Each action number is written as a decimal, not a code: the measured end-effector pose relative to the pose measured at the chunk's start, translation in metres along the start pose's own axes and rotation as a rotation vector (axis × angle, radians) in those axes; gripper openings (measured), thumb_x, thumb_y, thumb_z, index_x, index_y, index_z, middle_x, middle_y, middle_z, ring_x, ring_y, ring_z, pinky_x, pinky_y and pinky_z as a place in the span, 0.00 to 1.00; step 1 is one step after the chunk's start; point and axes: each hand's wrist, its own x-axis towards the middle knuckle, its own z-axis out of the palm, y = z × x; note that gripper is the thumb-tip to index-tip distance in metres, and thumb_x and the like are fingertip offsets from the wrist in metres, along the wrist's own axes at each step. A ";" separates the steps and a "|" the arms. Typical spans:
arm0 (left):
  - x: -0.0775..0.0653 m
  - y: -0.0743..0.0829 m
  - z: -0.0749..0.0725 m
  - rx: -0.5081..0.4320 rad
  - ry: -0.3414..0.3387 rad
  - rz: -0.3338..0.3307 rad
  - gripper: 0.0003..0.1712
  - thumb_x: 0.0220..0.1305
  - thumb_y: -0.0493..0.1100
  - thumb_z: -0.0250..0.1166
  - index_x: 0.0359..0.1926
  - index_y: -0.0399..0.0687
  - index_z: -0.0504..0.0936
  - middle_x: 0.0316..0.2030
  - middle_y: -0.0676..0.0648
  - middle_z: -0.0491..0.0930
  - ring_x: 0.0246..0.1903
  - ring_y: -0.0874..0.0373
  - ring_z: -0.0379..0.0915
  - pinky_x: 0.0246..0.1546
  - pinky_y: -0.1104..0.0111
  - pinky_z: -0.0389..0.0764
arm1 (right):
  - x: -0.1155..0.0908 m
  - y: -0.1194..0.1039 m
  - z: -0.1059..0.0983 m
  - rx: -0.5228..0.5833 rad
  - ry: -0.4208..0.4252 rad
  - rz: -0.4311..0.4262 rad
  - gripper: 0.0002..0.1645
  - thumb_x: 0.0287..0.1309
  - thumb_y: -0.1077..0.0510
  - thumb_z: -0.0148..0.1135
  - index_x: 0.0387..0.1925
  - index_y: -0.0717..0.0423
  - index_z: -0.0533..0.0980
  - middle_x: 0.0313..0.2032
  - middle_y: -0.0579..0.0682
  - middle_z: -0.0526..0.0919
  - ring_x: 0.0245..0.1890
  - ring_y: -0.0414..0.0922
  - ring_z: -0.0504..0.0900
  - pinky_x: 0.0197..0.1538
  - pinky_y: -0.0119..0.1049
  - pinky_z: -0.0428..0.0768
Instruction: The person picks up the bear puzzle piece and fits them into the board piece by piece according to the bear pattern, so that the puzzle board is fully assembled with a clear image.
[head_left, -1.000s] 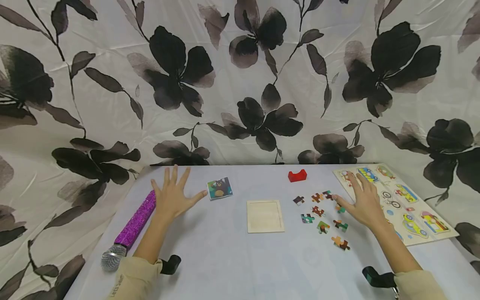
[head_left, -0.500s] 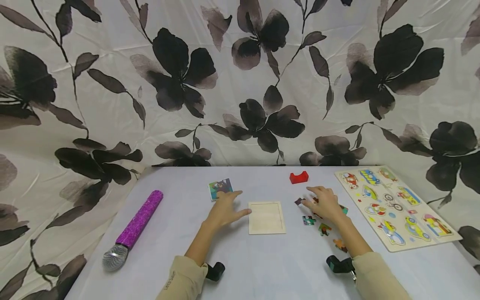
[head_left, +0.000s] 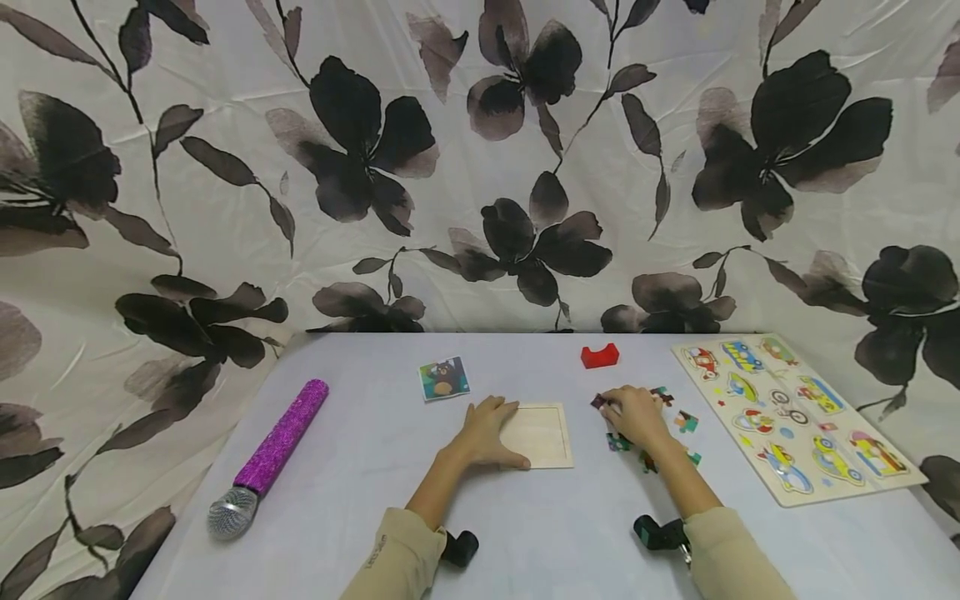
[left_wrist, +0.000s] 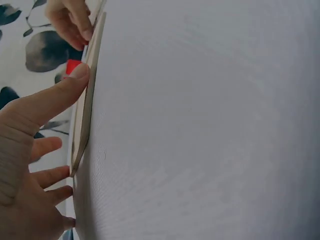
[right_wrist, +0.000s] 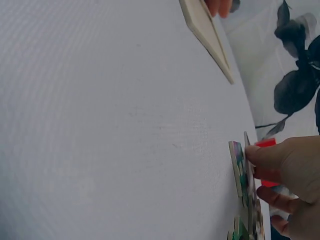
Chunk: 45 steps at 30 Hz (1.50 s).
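Note:
A square wooden puzzle tray (head_left: 543, 435) with a raised border lies mid-table. My left hand (head_left: 483, 433) spreads over its left side, thumb along the near edge and fingers toward the far edge. In the left wrist view, the thumb tip touches the rim of the tray (left_wrist: 91, 102) and the other fingers extend fairly straight. My right hand (head_left: 637, 417) pinches a dark jigsaw piece (head_left: 598, 401) at the left of a loose group. Several other jigsaw pieces (head_left: 686, 422) lie around and partly beneath that hand. Close to its thumb in the right wrist view is a green-and-pink piece (right_wrist: 237, 167).
A small bear picture (head_left: 444, 379) lies behind the tray to the left. Further left is a purple glitter microphone (head_left: 281, 437). A red notched block (head_left: 600, 356) sits at the back, and a vehicle puzzle board (head_left: 795, 417) occupies the right side. A floral cloth (head_left: 450, 167) hangs behind the table.
My left hand has come from beside the microphone, past the bear picture, to the tray. My right hand has moved left from the vehicle board to the dark jigsaw piece and pinches it.

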 end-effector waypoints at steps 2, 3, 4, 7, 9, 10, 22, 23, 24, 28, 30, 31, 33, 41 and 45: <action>0.000 0.000 0.002 0.003 -0.003 0.000 0.55 0.36 0.61 0.76 0.65 0.41 0.67 0.65 0.35 0.63 0.67 0.38 0.52 0.65 0.39 0.45 | 0.000 -0.001 0.000 0.035 0.016 -0.010 0.15 0.56 0.60 0.62 0.46 0.61 0.81 0.43 0.62 0.81 0.45 0.61 0.77 0.41 0.55 0.69; 0.000 0.000 0.002 -0.001 -0.002 0.000 0.55 0.37 0.61 0.76 0.65 0.41 0.67 0.65 0.35 0.63 0.67 0.37 0.51 0.66 0.39 0.44 | 0.001 -0.001 0.000 0.051 0.021 -0.016 0.15 0.55 0.62 0.62 0.45 0.62 0.81 0.41 0.62 0.81 0.43 0.60 0.77 0.40 0.54 0.69; 0.000 0.000 0.003 -0.001 0.003 0.004 0.55 0.37 0.60 0.77 0.64 0.40 0.68 0.65 0.35 0.62 0.68 0.37 0.50 0.65 0.38 0.44 | 0.001 -0.002 0.000 0.068 0.026 -0.025 0.15 0.55 0.63 0.62 0.45 0.63 0.81 0.40 0.61 0.82 0.42 0.58 0.78 0.40 0.53 0.70; -0.002 -0.001 0.004 -0.014 0.019 0.015 0.54 0.38 0.59 0.77 0.64 0.39 0.68 0.66 0.33 0.60 0.68 0.36 0.49 0.66 0.40 0.46 | 0.004 -0.004 -0.001 0.128 0.034 -0.039 0.17 0.52 0.66 0.62 0.45 0.65 0.80 0.39 0.60 0.82 0.37 0.53 0.78 0.42 0.51 0.75; -0.003 0.000 0.004 -0.029 0.030 0.017 0.53 0.38 0.58 0.77 0.64 0.38 0.68 0.65 0.31 0.60 0.67 0.35 0.50 0.66 0.42 0.49 | 0.005 -0.005 -0.001 0.184 0.034 -0.034 0.18 0.51 0.68 0.62 0.46 0.67 0.79 0.39 0.60 0.82 0.35 0.50 0.78 0.41 0.48 0.78; -0.005 0.000 0.004 -0.032 0.035 0.017 0.53 0.38 0.58 0.77 0.64 0.38 0.68 0.65 0.31 0.60 0.67 0.35 0.50 0.66 0.43 0.51 | 0.006 -0.005 -0.001 0.217 0.033 -0.027 0.18 0.50 0.68 0.63 0.46 0.68 0.79 0.39 0.61 0.82 0.35 0.50 0.79 0.40 0.47 0.80; -0.010 -0.006 0.003 -0.073 -0.018 0.060 0.55 0.37 0.55 0.78 0.65 0.36 0.65 0.66 0.32 0.58 0.67 0.37 0.50 0.68 0.45 0.47 | 0.013 -0.003 0.007 0.608 0.088 0.108 0.13 0.52 0.70 0.60 0.42 0.67 0.76 0.36 0.60 0.80 0.37 0.50 0.79 0.39 0.34 0.79; -0.010 -0.006 0.003 -0.074 -0.020 0.065 0.55 0.37 0.55 0.78 0.65 0.36 0.65 0.66 0.32 0.59 0.67 0.37 0.50 0.68 0.45 0.47 | 0.014 -0.004 0.007 0.647 0.092 0.120 0.14 0.52 0.70 0.60 0.43 0.67 0.75 0.37 0.61 0.79 0.37 0.49 0.79 0.38 0.33 0.79; -0.009 -0.007 0.002 -0.074 -0.020 0.071 0.55 0.37 0.54 0.78 0.65 0.36 0.65 0.66 0.32 0.59 0.67 0.37 0.50 0.68 0.45 0.47 | 0.015 -0.004 0.008 0.682 0.093 0.135 0.14 0.53 0.71 0.60 0.43 0.67 0.74 0.37 0.61 0.79 0.36 0.48 0.79 0.37 0.31 0.79; -0.005 -0.009 0.000 -0.063 -0.037 0.068 0.55 0.37 0.54 0.79 0.65 0.37 0.65 0.66 0.34 0.59 0.68 0.39 0.50 0.69 0.47 0.46 | 0.019 -0.006 0.010 0.815 0.090 0.159 0.18 0.52 0.72 0.59 0.47 0.69 0.72 0.36 0.61 0.76 0.31 0.43 0.79 0.32 0.27 0.79; -0.002 -0.009 -0.001 -0.059 -0.040 0.062 0.56 0.36 0.54 0.79 0.65 0.35 0.65 0.66 0.34 0.60 0.68 0.40 0.50 0.69 0.48 0.46 | 0.020 -0.008 0.011 0.851 0.083 0.162 0.20 0.52 0.72 0.59 0.49 0.70 0.71 0.35 0.59 0.75 0.28 0.39 0.78 0.32 0.26 0.80; -0.001 -0.009 -0.002 -0.059 -0.042 0.056 0.57 0.36 0.55 0.79 0.65 0.35 0.65 0.66 0.34 0.60 0.69 0.41 0.49 0.69 0.48 0.45 | 0.021 -0.009 0.011 0.873 0.076 0.162 0.21 0.52 0.72 0.59 0.51 0.71 0.71 0.35 0.59 0.74 0.28 0.38 0.78 0.32 0.27 0.81; 0.002 -0.010 -0.002 -0.057 -0.040 0.049 0.58 0.35 0.55 0.79 0.65 0.34 0.64 0.67 0.35 0.60 0.69 0.42 0.49 0.69 0.49 0.44 | 0.021 -0.012 0.012 0.916 0.071 0.174 0.23 0.53 0.72 0.58 0.53 0.72 0.71 0.35 0.58 0.73 0.27 0.37 0.78 0.33 0.28 0.82; 0.004 -0.014 0.000 -0.105 -0.041 0.041 0.60 0.36 0.55 0.79 0.66 0.30 0.62 0.68 0.35 0.58 0.69 0.43 0.49 0.70 0.49 0.43 | 0.019 -0.020 0.018 1.048 0.028 0.249 0.25 0.59 0.69 0.53 0.59 0.68 0.69 0.45 0.61 0.70 0.28 0.40 0.80 0.37 0.28 0.82; 0.004 -0.015 0.000 -0.134 -0.054 0.053 0.60 0.36 0.53 0.79 0.66 0.28 0.60 0.68 0.34 0.57 0.69 0.42 0.48 0.69 0.47 0.42 | 0.018 -0.024 0.022 1.076 0.004 0.227 0.25 0.59 0.69 0.53 0.59 0.67 0.69 0.45 0.62 0.73 0.27 0.41 0.80 0.35 0.28 0.82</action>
